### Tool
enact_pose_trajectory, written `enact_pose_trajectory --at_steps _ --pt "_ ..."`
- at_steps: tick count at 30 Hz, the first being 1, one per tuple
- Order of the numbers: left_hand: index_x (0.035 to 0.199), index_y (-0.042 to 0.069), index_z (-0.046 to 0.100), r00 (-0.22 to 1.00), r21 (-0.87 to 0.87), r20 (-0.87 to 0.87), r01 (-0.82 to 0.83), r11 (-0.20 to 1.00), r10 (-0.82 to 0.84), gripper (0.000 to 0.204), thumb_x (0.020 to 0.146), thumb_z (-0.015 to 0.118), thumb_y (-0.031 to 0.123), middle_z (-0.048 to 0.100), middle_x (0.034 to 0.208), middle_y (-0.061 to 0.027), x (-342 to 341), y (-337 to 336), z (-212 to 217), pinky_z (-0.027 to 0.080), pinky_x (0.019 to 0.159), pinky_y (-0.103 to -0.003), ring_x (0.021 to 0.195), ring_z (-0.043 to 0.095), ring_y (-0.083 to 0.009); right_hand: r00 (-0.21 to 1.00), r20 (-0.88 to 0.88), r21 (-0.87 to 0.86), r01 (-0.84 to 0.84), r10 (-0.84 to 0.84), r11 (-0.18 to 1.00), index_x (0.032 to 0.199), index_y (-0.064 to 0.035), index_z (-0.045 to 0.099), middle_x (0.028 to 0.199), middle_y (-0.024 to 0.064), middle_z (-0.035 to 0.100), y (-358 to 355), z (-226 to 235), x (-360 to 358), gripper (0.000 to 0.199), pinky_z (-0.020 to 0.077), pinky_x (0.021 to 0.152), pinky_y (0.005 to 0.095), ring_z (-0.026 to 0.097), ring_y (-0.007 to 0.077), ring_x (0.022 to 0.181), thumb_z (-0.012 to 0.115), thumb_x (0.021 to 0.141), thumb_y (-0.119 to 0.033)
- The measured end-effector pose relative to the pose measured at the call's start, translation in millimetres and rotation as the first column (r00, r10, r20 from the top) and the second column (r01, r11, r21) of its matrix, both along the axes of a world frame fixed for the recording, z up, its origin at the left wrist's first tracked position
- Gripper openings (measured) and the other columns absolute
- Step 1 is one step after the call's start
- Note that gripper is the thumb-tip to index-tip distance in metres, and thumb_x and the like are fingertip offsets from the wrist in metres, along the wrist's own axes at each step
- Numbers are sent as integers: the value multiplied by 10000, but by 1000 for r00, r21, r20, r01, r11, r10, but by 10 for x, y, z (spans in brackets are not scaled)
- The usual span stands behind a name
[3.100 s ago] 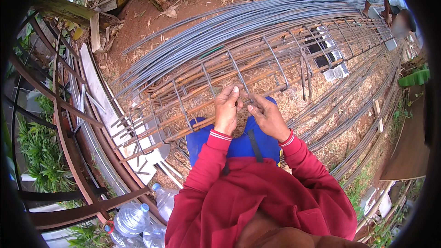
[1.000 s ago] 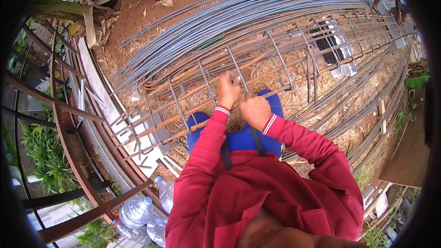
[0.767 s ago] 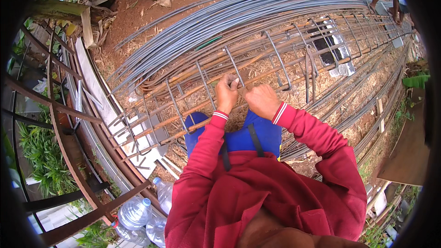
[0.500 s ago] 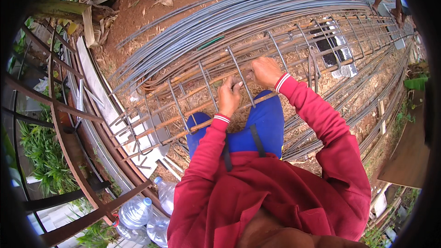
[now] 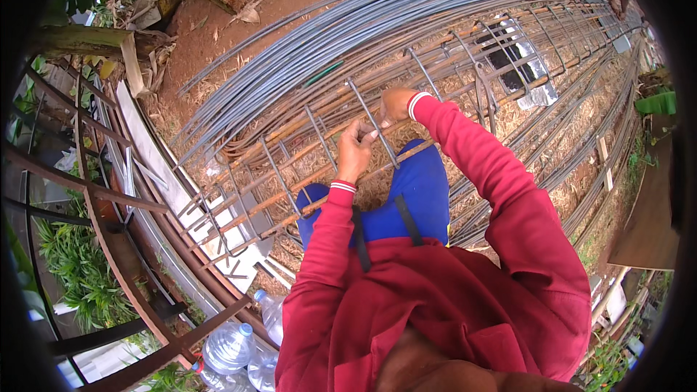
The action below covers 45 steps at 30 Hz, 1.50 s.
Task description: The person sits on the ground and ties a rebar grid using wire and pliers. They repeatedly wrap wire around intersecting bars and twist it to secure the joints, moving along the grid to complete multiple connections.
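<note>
A long rusty rebar cage (image 5: 465, 80) lies across the ground in front of me, made of straight bars and square stirrups. My left hand (image 5: 354, 149) is closed around a stirrup bar (image 5: 372, 125) near the middle of the cage. My right hand (image 5: 396, 104) reaches a little farther out and grips the cage's upper bar beside the same stirrup. Both sleeves are red with white cuffs. My blue trousers (image 5: 406, 196) show below the hands.
A bundle of grey steel rods (image 5: 348, 25) lies beyond the cage on red soil. Several loose stirrups (image 5: 218, 225) lie at the left by a white board. Clear plastic water bottles (image 5: 232, 345) stand at the lower left. A rusty metal frame (image 5: 87, 196) and green plants are at the left.
My right hand has left the spot next to my left hand and moved up and outward along the cage. My left hand stays on the stirrup.
</note>
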<state>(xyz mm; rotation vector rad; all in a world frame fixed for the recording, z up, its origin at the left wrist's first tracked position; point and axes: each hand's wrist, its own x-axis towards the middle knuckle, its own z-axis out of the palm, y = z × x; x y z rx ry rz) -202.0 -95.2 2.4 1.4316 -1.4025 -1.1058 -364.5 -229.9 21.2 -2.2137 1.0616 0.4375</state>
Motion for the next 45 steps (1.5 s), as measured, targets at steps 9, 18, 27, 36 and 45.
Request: enact_pose_trajectory --at_steps 9,18,27,36,45 --pt "888 -10 603 1000 -12 -18 1 1000 -1 49 910 646 -5 653 796 -39 -5 -5 -87 496 703 -261 746 606 -99 945 146 -427 328 -294 842 933 -29 753 950 210 723 588 293 -33 206 568 839 457 704 364 964 598 867 -148" --pt "917 3 591 992 -12 91 89 996 -88 29 926 615 17 659 805 -62 62 -32 16 505 719 -294 769 620 -126 977 93 -291 209 -190 934 931 -5 742 949 224 717 352 163 32 207 558 853 445 692 387 960 737 762 -124" --pt "931 -3 535 989 -128 106 112 985 -99 116 929 620 74 659 805 -117 21 -8 118 503 734 -363 774 642 -232 952 206 -438 296 -226 849 1257 -57 587 1061 240 620 1471 170 -480 355 398 996 521 563 426 1097 534 924 -168" --pt "932 -18 569 996 -95 60 73 993 -68 107 905 647 50 689 853 -127 10 -36 20 507 735 -348 769 644 -214 942 28 -92 334 -333 938 1392 -90 507 1295 263 542 1247 305 -333 522 292 1084 622 463 457 1275 563 899 -251" --pt "909 -8 660 965 -145 145 -199 969 220 69 868 675 45 708 892 -155 -216 181 181 501 811 -419 787 655 -314 902 394 -333 316 -173 889 932 -64 675 817 146 650 1447 534 -303 140 463 769 474 603 364 852 638 801 -97"
